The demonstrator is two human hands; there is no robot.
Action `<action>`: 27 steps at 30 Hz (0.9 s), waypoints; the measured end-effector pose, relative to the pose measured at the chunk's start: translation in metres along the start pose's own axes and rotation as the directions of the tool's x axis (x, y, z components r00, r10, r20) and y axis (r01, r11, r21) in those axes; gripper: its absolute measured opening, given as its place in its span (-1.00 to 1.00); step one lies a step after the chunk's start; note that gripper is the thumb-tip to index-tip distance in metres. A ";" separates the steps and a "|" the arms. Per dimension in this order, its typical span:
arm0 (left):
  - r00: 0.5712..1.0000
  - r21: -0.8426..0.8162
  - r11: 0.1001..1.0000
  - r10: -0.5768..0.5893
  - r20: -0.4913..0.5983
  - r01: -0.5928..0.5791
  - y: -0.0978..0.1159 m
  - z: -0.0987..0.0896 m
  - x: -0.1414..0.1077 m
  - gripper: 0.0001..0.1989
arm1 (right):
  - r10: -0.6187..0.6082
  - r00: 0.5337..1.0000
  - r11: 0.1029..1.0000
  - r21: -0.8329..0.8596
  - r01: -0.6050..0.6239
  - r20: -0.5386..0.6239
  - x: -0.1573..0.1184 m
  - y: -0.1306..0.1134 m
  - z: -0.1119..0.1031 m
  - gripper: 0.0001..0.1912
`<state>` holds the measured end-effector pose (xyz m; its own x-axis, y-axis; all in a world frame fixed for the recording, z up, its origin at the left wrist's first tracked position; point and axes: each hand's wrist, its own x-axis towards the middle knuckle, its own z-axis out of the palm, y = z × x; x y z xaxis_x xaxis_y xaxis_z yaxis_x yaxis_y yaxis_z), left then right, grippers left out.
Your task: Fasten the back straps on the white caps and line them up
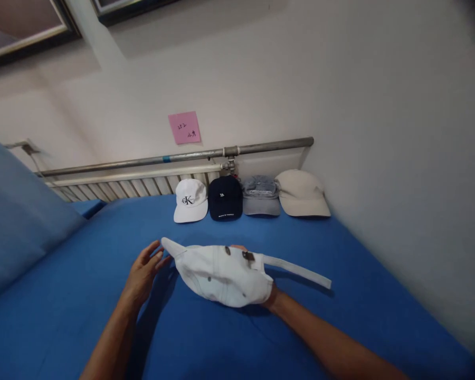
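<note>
A white baseball cap (221, 274) is held above the blue surface, its brim pointing left and its loose strap trailing right. Dark metal fittings show near the strap end. My right hand (273, 296) reaches into or behind the cap from the right and holds it up; the cap covers most of the fingers, and only a bit of one shows over the far edge. At the brim's tip is my left hand (144, 272), its fingers apart and slightly curved; whether they touch the brim I cannot tell.
Along the wall stand a white cap with dark letters (190, 200), a navy cap (225, 198), a grey cap (261, 196) and a beige cap (303, 193). Behind them are a radiator (142, 186) and a metal pipe (198, 155). A blue curtain (19, 221) hangs left.
</note>
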<state>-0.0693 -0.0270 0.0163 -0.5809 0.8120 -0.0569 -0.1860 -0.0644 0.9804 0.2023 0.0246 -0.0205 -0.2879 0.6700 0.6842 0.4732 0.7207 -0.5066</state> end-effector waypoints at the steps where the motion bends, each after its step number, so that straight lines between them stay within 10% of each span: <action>1: 0.997 0.079 0.996 0.055 -0.049 -0.051 0.003 0.006 -0.003 -0.68 | 0.054 0.998 0.992 0.113 -0.057 0.024 0.001 -0.002 0.001 -0.70; 6: 0.914 0.395 0.827 0.391 0.109 -0.401 0.029 0.042 -0.055 -0.61 | 0.304 0.927 0.753 0.540 -0.376 0.221 -0.001 -0.013 -0.001 -0.67; 8: 0.923 0.448 0.827 0.201 0.328 -0.339 0.037 0.058 -0.080 -0.56 | 0.351 0.897 0.675 0.591 -0.442 0.269 -0.002 -0.017 -0.002 -0.69; 10: 0.816 0.547 0.768 -0.055 0.575 -0.333 0.038 0.070 -0.100 -0.54 | 0.378 0.876 0.628 0.613 -0.480 0.299 -0.003 -0.020 -0.003 -0.73; 13: 0.694 0.655 0.652 -0.265 0.669 -0.382 0.034 0.078 -0.116 -0.71 | 0.420 0.857 0.614 0.602 -0.511 0.299 -0.005 -0.021 -0.005 -0.84; 19: 0.798 0.684 0.621 -0.150 0.583 -0.383 0.036 0.050 -0.102 -0.87 | 0.431 0.860 0.642 0.577 -0.505 0.274 -0.008 -0.014 -0.007 -0.93; 27: 0.931 0.747 0.559 0.166 0.326 -0.362 0.035 0.021 -0.065 -0.93 | 0.199 0.975 0.920 0.324 -0.221 0.100 -0.013 0.000 -0.001 -0.84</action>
<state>-0.0215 -0.0704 0.0583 -0.3128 0.9342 0.1714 0.6977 0.1036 0.7088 0.2071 0.0153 -0.0286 -0.2702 0.8142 0.5139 0.2291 0.5728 -0.7870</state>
